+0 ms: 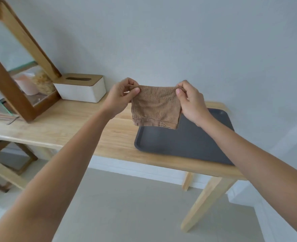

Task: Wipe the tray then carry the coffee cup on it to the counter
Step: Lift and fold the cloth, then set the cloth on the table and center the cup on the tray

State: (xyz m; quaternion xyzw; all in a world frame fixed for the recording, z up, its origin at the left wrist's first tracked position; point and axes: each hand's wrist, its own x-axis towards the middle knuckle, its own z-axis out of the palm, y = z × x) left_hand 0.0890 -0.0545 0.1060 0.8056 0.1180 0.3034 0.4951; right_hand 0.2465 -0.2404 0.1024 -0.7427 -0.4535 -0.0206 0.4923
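Observation:
A dark grey tray (182,142) lies flat on the right end of a light wooden table (74,123). Above its far left corner hangs a small brown cloth (154,105), stretched out between both hands. My left hand (121,96) pinches the cloth's upper left corner and my right hand (191,100) pinches the upper right corner. The cloth hangs clear of the tray. My right forearm covers part of the tray's right side. No coffee cup is in view.
A white tissue box with a wooden lid (81,88) stands at the back of the table. Left of it is a wooden-framed glass shelf unit (13,74) holding a pale cup and a bag. Behind is a plain wall; below, a tiled floor (126,206).

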